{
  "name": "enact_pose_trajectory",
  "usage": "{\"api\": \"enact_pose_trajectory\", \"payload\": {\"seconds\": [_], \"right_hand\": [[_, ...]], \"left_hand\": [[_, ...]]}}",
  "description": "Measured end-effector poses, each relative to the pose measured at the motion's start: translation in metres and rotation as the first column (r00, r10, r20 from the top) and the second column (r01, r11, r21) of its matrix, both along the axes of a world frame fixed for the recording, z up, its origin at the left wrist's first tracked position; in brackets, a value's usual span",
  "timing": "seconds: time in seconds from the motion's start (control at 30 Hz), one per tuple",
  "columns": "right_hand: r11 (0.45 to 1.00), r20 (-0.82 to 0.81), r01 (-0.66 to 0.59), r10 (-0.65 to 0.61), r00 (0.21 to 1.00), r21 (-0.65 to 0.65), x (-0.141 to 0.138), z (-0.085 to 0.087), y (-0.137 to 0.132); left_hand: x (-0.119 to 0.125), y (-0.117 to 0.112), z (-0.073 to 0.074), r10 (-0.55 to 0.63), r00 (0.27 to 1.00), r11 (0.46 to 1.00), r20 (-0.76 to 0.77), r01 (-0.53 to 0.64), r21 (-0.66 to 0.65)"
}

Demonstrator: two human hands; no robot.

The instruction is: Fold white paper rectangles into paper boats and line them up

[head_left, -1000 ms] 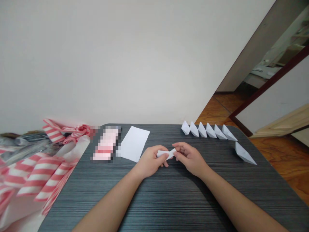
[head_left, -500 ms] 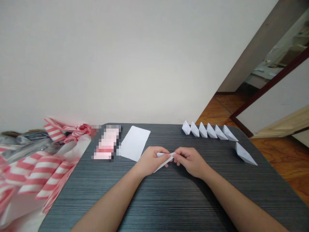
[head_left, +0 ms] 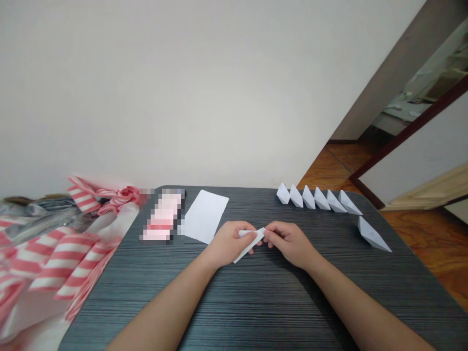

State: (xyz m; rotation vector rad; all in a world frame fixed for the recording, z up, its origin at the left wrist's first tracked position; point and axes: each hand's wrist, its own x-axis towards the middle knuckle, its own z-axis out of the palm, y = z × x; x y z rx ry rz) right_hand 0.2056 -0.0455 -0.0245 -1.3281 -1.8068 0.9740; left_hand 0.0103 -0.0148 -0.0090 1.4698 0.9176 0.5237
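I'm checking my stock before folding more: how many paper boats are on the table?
7. Six paper boats stand in a row along the far edge of the table; one more sits nearer, just beyond the row's right end.

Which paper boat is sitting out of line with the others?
The lone paper boat nearest the right hand: it sits apart, closer to the person than the row of six paper boats.

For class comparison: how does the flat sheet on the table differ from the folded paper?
The flat sheet is broad; the folded paper is narrow. The sheet lies on the table; the folded paper is pinched by the left hand and right hand. Both are white.
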Motion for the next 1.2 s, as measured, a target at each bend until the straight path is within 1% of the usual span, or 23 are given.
{"api": "enact_pose_trajectory", "payload": {"seconds": [0.17,0.23,0.37,0.5,0.67,0.83,0.9,0.93,0.97,1.03,1.1,1.2], "right_hand": [[0.996,-0.089,-0.044,0.051,0.995,0.074,-0.0004,0.0005,0.0004],[0.993,-0.1,-0.062,0.072,0.992,0.102,0.0001,0.0007,0.0004],[0.986,-0.088,-0.082,0.096,0.991,0.147,0.0022,-0.0006,0.001],[0.981,-0.054,-0.096,0.106,0.993,0.171,0.0034,-0.0027,0.0013],[0.976,-0.022,-0.107,0.113,0.993,0.19,0.0024,0.0003,0.0],[0.966,0.006,-0.163,0.165,0.986,0.199,0.002,0.0065,-0.0005],[0.967,-0.01,-0.171,0.176,0.984,0.189,0.0019,0.0062,-0.0009],[0.973,-0.031,-0.156,0.164,0.986,0.169,0.0018,0.0053,-0.0013],[0.982,-0.055,-0.128,0.137,0.989,0.137,0.0016,0.0041,-0.0018],[0.997,-0.091,-0.037,0.043,0.995,0.065,0.0011,0.0015,-0.0026],[1.0,-0.068,0.012,-0.011,0.998,0.017,0.0005,-0.0001,-0.0028],[0.999,0.032,-0.039,0.039,0.999,-0.008,-0.0002,0.0001,-0.002]], "left_hand": [[0.0009,0.0009,-0.0018,0.012,0.999,1.0,0.045,-0.011,-0.027],[0.0011,0.0012,-0.0031,0.018,0.997,0.999,0.071,-0.015,-0.044],[0.0006,0.0018,-0.006,0.009,0.995,0.998,0.102,-0.002,-0.062],[-0.0004,0.0023,-0.0068,0.011,0.995,0.998,0.097,-0.005,-0.063],[-0.0005,0.002,-0.0018,0.004,0.994,0.997,0.106,0.004,-0.079],[0.0015,0.0007,0.0017,0.029,0.994,0.997,0.106,-0.022,-0.071],[0.0018,0.0004,0.0021,0.038,0.993,0.998,0.109,-0.033,-0.053],[0.0018,0.0002,0.0023,0.039,0.993,0.998,0.109,-0.035,-0.045],[0.0017,0.0,0.0023,0.039,0.994,0.999,0.105,-0.035,-0.039],[0.0015,-0.0006,0.0019,0.038,0.996,0.999,0.083,-0.037,-0.024],[0.0017,-0.0011,0.0011,0.035,0.998,0.999,0.056,-0.035,-0.004],[0.0028,-0.0016,-0.0001,0.023,0.999,0.999,0.037,-0.024,0.03]]}}
